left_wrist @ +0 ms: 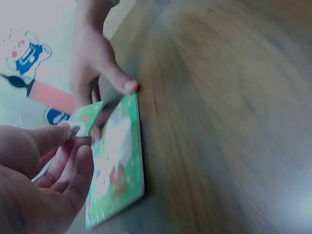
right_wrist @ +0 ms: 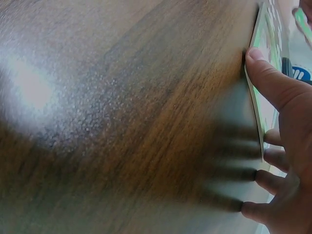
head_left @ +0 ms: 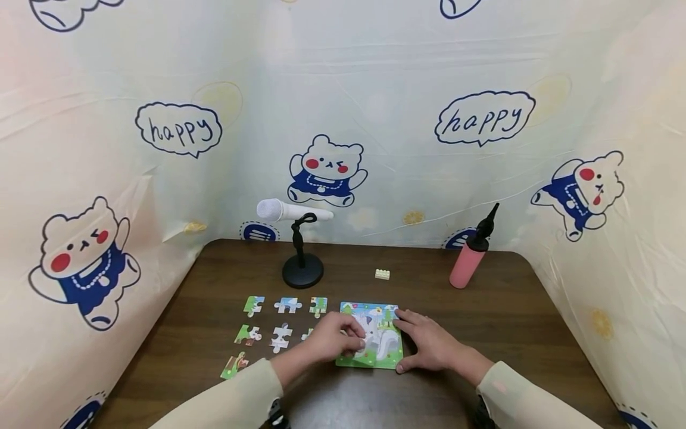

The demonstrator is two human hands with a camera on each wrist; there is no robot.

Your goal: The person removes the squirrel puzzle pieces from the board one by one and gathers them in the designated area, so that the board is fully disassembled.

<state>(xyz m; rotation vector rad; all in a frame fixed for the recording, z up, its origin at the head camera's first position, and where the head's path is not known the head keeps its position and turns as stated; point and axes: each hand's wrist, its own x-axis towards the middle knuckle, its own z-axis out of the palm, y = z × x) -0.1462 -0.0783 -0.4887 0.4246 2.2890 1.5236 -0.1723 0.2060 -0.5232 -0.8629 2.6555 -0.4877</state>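
While the person leans over the brown table (head_left: 514, 310), both hands sit at the puzzle board (head_left: 382, 345) near the front edge. The left hand (head_left: 334, 336) pinches one small puzzle piece (left_wrist: 87, 118) between its thumb and curled fingers, and holds it just over the left side of the board. The right hand (head_left: 429, 342) lies flat with straight fingers along the board's right edge. Its thumb (right_wrist: 265, 78) presses against the near corner, as the right wrist view shows. The board lies flat on the table and shows a white animal on green grass.

To the left of the board, loose puzzle pieces (head_left: 281, 322) lie in neat rows, a little apart from each other. Farther back stands a white microphone (head_left: 292, 211) on a black stand. A tiny cream brick (head_left: 382, 274) sits behind the board. A pink pump bottle (head_left: 471, 256) with a black top stands well off to the right. A curtain with bears (head_left: 327, 170) hangs all around.
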